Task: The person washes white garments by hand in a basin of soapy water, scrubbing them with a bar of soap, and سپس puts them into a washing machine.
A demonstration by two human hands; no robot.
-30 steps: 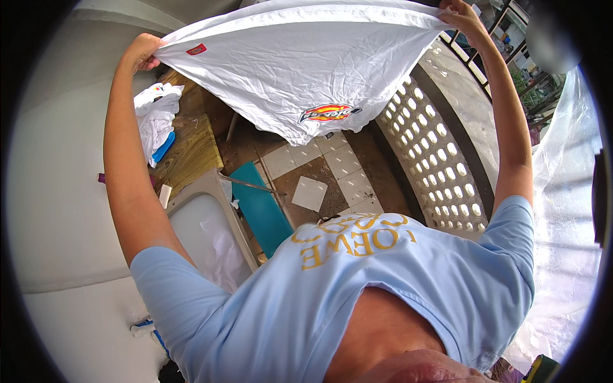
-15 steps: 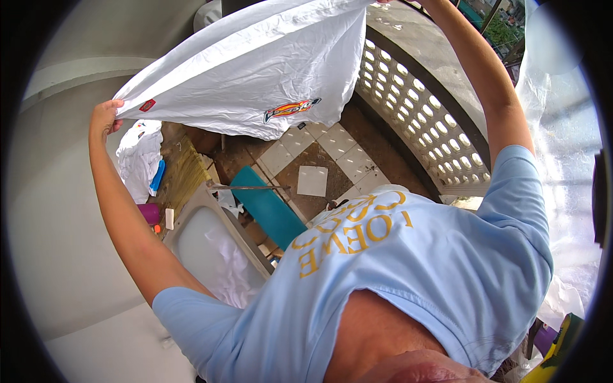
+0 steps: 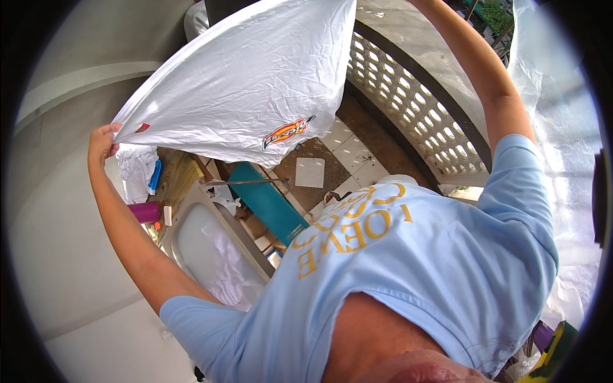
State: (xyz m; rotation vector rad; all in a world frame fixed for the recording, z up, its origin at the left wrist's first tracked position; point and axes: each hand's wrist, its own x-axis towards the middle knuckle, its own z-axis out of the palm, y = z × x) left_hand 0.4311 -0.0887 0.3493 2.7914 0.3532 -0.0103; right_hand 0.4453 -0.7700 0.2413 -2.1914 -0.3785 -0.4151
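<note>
My left hand (image 3: 102,144) is closed on one corner of a white T-shirt (image 3: 223,89), beside a small red tag. The T-shirt is spread out in the air in front of me, its cloth drawn taut along the upper edge and hanging looser below. A colourful oval emblem (image 3: 287,132) shows near its lower edge. My right arm (image 3: 472,57) is raised toward the top of the view, and its hand lies beyond the upper edge. The T-shirt's far upper corner is also cut off there.
Below my left arm is a pale basin (image 3: 204,239) with white cloth in it. White clothes (image 3: 136,169), a blue brush-like item (image 3: 154,175) and a purple container (image 3: 145,211) lie by a wooden board. A teal panel (image 3: 265,201) stands near a perforated wall (image 3: 421,102).
The T-shirt has swung a little lower and to the left, its emblem now tilted more. My left hand has dropped slightly. My right hand, partly visible before, has left the top of the view.
</note>
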